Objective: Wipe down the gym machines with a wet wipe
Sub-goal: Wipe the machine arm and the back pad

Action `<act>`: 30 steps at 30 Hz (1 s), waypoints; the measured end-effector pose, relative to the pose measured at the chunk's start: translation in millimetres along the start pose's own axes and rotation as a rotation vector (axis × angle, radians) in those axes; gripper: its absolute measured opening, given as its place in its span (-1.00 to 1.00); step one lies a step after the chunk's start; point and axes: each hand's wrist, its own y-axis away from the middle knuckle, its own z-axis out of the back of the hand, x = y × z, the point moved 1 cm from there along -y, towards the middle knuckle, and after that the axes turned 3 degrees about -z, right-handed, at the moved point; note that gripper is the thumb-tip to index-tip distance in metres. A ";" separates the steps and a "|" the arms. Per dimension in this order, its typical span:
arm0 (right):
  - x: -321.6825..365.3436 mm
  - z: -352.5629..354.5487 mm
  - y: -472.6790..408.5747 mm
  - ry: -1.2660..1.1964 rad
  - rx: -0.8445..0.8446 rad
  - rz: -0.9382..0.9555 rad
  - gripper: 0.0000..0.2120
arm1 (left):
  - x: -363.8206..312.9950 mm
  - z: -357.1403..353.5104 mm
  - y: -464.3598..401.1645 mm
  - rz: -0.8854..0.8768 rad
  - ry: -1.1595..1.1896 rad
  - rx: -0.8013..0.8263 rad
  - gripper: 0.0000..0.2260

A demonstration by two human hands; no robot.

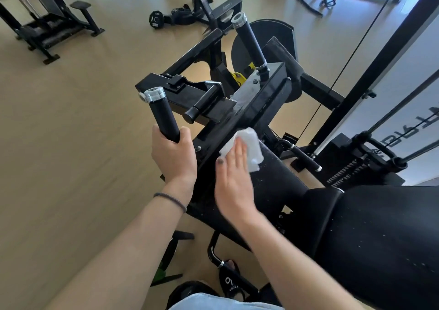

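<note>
A black gym machine [256,100] fills the middle of the head view, with a glossy crossbar and two upright padded handles. My left hand [173,155] grips the base of the near handle [164,117]. My right hand [234,176] lies flat, fingers straight, pressing a white wet wipe [249,147] against the black pad [278,179] just below the crossbar. The far handle [249,41] stands free at the other end of the bar. A dark hair tie circles my left wrist.
A black padded seat [380,238] lies at the lower right. A weight stack with cables [351,167] stands on the right. Other machines [47,20] and weight plates [156,20] sit on the wooden floor behind. My sandalled foot [231,279] is beneath the frame.
</note>
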 end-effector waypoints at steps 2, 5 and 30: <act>-0.3 21.4 -34.9 -0.090 -0.008 -0.088 -0.42 | -1.2 0.8 0.3 -0.002 0.003 0.012 -0.92; 2.2 22.4 -31.6 -0.136 -0.008 -0.092 -0.45 | -1.4 1.5 1.1 0.005 -0.008 0.018 -0.92; -3.4 3.5 10.8 0.001 0.038 -0.005 -0.45 | -16.9 14.2 19.3 -0.169 0.037 -0.039 -0.69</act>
